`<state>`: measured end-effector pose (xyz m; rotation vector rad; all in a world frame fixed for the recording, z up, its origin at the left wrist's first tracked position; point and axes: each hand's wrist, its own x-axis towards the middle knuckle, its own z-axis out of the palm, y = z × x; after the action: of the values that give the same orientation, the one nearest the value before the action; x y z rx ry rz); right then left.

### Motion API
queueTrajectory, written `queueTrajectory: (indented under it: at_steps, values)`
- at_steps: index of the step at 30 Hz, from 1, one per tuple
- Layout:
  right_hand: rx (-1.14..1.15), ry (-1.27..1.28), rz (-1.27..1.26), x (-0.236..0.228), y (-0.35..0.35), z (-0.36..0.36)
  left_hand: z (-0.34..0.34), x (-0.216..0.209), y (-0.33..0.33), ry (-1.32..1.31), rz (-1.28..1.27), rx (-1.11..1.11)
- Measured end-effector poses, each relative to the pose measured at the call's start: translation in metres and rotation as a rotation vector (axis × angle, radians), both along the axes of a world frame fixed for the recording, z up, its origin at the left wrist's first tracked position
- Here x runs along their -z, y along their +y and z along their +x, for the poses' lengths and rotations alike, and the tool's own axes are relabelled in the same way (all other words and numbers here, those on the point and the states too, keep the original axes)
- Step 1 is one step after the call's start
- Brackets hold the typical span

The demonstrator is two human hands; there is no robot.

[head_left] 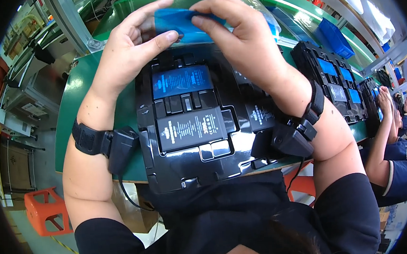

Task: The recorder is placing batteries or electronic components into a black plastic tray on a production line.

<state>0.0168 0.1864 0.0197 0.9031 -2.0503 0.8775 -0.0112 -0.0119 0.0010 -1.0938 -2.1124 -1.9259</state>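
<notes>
Over the far edge of a black plastic tray [185, 168], my right hand [249, 34] pinches a translucent blue film sheet [172, 23] between thumb and fingers. My left hand [125, 52] is at the sheet's left edge. Its fingers are spread, and its thumb overlaps the film's lower corner. Below, flat rectangular batteries lie in the tray's pockets. A battery [181, 82] at the far left has a blue film covering its face. Nearer me is a bare black battery [192, 129] with white print. Another black battery [261, 116] is partly hidden by my right forearm.
A second black tray [322, 67] with blue-covered batteries stands to the right, near a blue bin [336, 37]. Clear plastic film [251, 1] lies beyond my right hand. Another person [397, 160] sits at far right. An orange stool [47, 211] stands at left below the green table [77, 105].
</notes>
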Motion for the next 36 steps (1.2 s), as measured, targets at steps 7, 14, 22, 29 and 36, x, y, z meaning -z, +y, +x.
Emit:
queueTrajectory:
  at_steps: [7, 14, 22, 29, 36]
  values:
    - [-0.063, 0.094, -0.184, 0.000, 0.001, 0.003, -0.002, 0.001, -0.003, 0.027, -0.031, -0.086]
    - [0.113, -0.105, -0.061, -0.001, 0.002, 0.010, 0.000, 0.002, -0.010, 0.133, -0.153, -0.231]
    - [0.097, -0.029, -0.025, -0.005, 0.004, 0.010, -0.002, 0.000, -0.008, 0.226, -0.136, -0.307]
    - [0.131, 0.027, -0.318, -0.016, 0.000, 0.018, -0.002, -0.001, -0.012, 0.371, -0.217, -0.433]
    - [0.114, -0.148, -0.467, -0.031, 0.010, 0.042, -0.017, 0.006, -0.022, 0.361, -0.100, -0.680]
